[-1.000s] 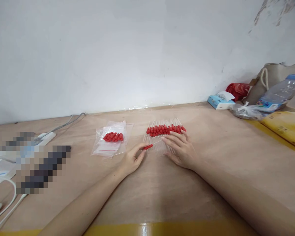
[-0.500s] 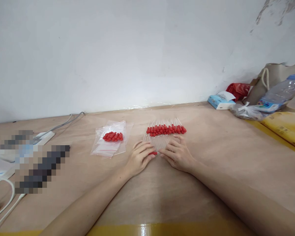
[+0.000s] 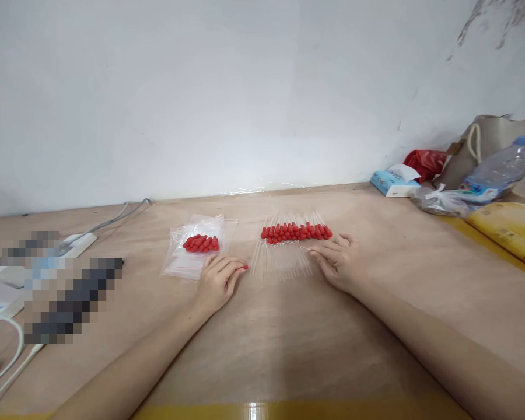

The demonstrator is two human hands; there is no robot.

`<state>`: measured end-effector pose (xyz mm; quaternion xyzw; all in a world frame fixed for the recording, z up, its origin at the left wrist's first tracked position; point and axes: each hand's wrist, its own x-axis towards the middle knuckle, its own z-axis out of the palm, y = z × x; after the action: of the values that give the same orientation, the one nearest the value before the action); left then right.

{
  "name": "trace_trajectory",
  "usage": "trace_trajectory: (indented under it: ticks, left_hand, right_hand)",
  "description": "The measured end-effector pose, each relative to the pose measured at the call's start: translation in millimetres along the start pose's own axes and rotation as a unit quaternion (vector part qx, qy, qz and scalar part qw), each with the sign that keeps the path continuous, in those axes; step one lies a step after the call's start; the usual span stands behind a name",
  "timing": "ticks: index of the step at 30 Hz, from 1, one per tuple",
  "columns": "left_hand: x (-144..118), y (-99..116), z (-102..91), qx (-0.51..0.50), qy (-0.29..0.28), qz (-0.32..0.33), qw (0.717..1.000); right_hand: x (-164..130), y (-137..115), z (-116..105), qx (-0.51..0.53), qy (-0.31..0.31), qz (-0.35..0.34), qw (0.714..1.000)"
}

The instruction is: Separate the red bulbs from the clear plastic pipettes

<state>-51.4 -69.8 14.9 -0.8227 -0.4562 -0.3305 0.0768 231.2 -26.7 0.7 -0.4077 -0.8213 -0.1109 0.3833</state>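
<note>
My left hand [image 3: 217,281] pinches a red rubber bulb [image 3: 245,266], whose end sticks out past the fingertips. My right hand [image 3: 340,261] has its thumb and forefinger closed on the end of a thin clear glass tube [image 3: 305,249]. Between the hands, several bare glass tubes [image 3: 284,262] lie side by side on the table. Just beyond them is a row of glass droppers [image 3: 295,231] with red bulbs toward me and clear stems pointing to the wall. A pile of loose red bulbs [image 3: 201,242] rests on clear zip bags [image 3: 192,269], left of the tubes.
Brown paper-like covering spreads over the table [image 3: 262,338], with yellow tape along the front edge. To the right stand a tissue pack [image 3: 394,184], a plastic bottle [image 3: 499,166], a tied bag and a yellow package [image 3: 510,230]. Cables and blurred items are at left.
My hands have moved apart, left hand leftward with the red bulb, right hand rightward and slightly away from me. The loose glass tubes between them are now uncovered. The right hand now grips a tube.
</note>
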Motion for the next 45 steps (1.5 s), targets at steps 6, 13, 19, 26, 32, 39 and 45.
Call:
trace_trajectory:
  ticks: [6,13,19,26,32,39,45]
  left_hand:
    - [0.4,-11.7,1.3,-0.043,0.102,-0.069,0.992]
    - [9.4,-85.6,-35.9,-0.025,0.209,-0.321,0.923]
    - [6.0,-140.3,-53.4,0.08,0.097,-0.426,0.896]
    - [10.4,-143.8,-50.6,0.118,-0.005,-0.416,0.902]
    - [9.1,-143.0,-55.1,0.126,0.015,-0.419,0.899]
    - [27.5,-86.6,-33.0,0.142,0.113,-0.21,0.961]
    - [62.3,-28.3,19.9,0.004,-0.026,-0.1,0.995]
  right_hand:
    - [1.1,-4.0,8.1,-0.031,-0.015,0.087,0.996]
    - [-2.2,0.2,9.8,-0.076,0.003,0.123,0.989]
    - [-1.1,-2.8,11.7,-0.062,-0.026,0.112,0.991]
    - [-0.6,-7.1,8.0,-0.054,-0.044,0.078,0.995]
    - [-1.0,-6.4,8.2,-0.046,-0.051,0.079,0.994]
    - [0.0,-6.5,7.9,-0.017,-0.049,0.1,0.994]
    - [-1.4,-3.7,10.5,-0.015,-0.057,0.104,0.993]
